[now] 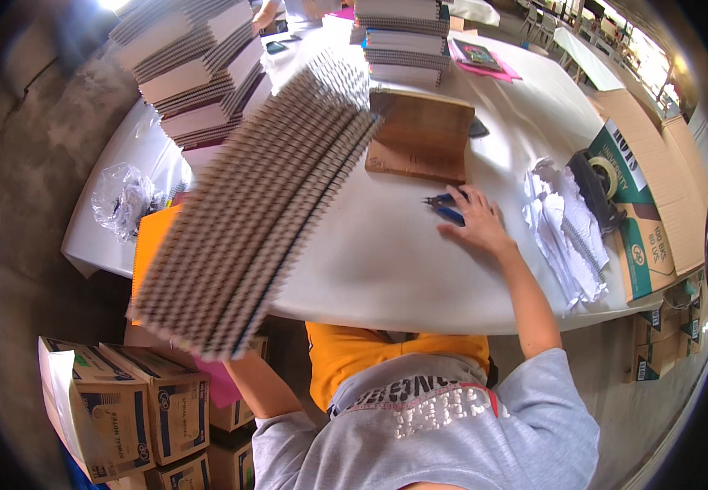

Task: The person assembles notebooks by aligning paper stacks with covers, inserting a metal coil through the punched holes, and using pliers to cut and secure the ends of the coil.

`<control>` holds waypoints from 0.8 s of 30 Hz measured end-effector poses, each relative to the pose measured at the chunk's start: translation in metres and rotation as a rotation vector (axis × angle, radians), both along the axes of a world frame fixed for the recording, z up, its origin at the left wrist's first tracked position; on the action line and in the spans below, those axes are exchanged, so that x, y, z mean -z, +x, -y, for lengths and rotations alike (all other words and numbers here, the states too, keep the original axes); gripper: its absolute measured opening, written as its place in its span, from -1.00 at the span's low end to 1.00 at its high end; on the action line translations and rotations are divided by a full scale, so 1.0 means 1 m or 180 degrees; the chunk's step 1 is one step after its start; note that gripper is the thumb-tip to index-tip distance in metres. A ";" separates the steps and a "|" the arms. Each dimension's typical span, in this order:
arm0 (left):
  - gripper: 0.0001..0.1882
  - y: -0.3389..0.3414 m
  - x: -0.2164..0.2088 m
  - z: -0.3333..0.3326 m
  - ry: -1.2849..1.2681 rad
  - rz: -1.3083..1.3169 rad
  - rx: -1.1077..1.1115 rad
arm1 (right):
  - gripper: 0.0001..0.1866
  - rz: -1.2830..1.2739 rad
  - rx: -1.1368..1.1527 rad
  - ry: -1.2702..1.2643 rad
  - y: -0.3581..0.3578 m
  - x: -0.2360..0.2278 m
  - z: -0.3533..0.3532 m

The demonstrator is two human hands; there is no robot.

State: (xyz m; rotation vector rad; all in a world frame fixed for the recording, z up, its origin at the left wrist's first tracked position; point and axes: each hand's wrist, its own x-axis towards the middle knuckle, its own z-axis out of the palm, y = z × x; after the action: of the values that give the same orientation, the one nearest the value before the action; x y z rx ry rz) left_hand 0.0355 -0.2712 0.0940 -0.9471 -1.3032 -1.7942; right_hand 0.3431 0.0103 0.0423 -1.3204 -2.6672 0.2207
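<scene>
A thick bundle of spiral notebooks (247, 220), their wire bindings turned up, hangs tilted over the left front of the table, slightly blurred. My left forearm (262, 384) runs up to its lower end; the bundle hides the fingers that hold it. On the white tabletop, my right hand (478, 219) lies with fingers spread over the handles of blue-handled pliers (448, 214). The pliers' jaws point left. Just beyond them stands an L-shaped wooden stand (419, 135).
Tall notebook stacks (198, 73) (403, 41) rise at the far side. Crumpled white paper (562, 233), a tape roll (603, 175) and an opened carton (648, 196) sit at the right. A clear plastic bag (122, 198) lies at the left; cartons (117, 416) stand below.
</scene>
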 end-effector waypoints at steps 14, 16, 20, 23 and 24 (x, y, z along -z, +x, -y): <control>-0.54 0.108 0.089 0.019 -0.2012 -0.0425 -0.0128 | -0.58 -0.1043 -0.0345 -0.0074 0.017 -0.008 0.037; -0.54 0.106 0.090 0.018 -0.1793 -0.0206 -0.0162 | -0.62 -0.0709 -0.0224 0.0220 0.018 -0.007 0.031; -0.56 0.101 0.091 0.022 -0.1805 -0.0073 -0.0130 | -0.63 -0.1199 -0.0314 0.0046 0.017 0.001 0.021; -0.53 0.094 0.091 0.026 -0.2054 -0.0398 -0.0225 | -0.61 -0.1351 -0.0447 0.0054 0.013 0.005 0.018; -0.53 0.091 0.092 0.027 -0.2102 -0.0471 -0.0274 | -0.60 -0.1336 -0.0448 -0.0054 0.012 0.007 0.017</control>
State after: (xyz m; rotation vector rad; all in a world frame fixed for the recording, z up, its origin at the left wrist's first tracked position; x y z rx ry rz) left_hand 0.1264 -0.2982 0.0017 -1.3127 -1.8476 -1.2040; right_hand 0.3550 -0.0068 0.0358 -0.9607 -2.4002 0.4803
